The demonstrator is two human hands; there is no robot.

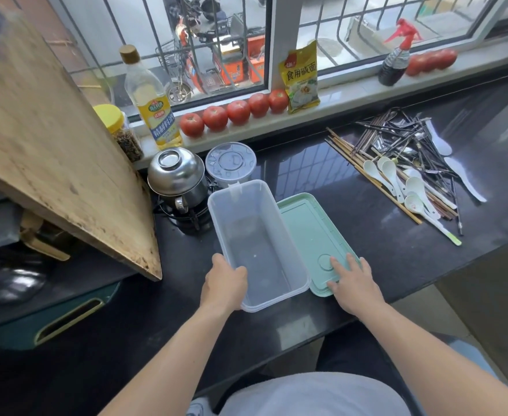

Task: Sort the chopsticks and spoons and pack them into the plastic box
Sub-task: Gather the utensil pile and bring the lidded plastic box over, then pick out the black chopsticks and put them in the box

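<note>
Big wooden board (52, 139) leans at left over dark counter (366, 235); clear plastic box (258, 244) sits open near counter's front edge, nothing inside; green lid (309, 232) lies flat, touching box on its right; messy pile of chopsticks (378, 175) and white spoons (414, 187) lies well apart, far right on counter; left hand (224, 283) holds box's near left corner, thumb hooked over rim; right hand (353, 283) flat on lid's near end, fingers straight and spread; red tomatoes (234, 114) line windowsill.
</note>
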